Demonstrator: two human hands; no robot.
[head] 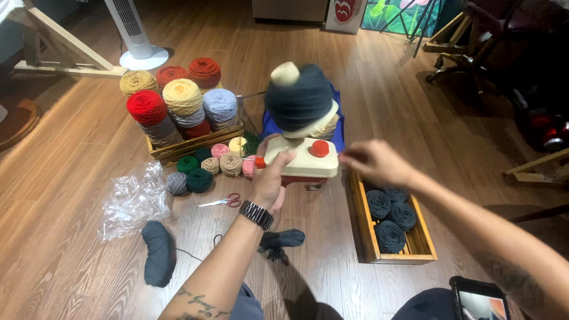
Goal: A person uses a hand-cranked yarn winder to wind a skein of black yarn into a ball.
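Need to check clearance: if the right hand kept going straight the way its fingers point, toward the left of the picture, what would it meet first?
Most likely the cream yarn winder: the right hand has its fingertips close beside the winder's right edge, level with the red knob. Depth is unclear, so it might pass just in front.

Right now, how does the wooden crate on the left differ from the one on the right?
The left crate is heaped high with multicoloured yarn balls; the right crate holds only dark blue-grey balls, in one low layer. The left crate lies crosswise, the right crate lengthwise. Both are wooden and rest on the floor.
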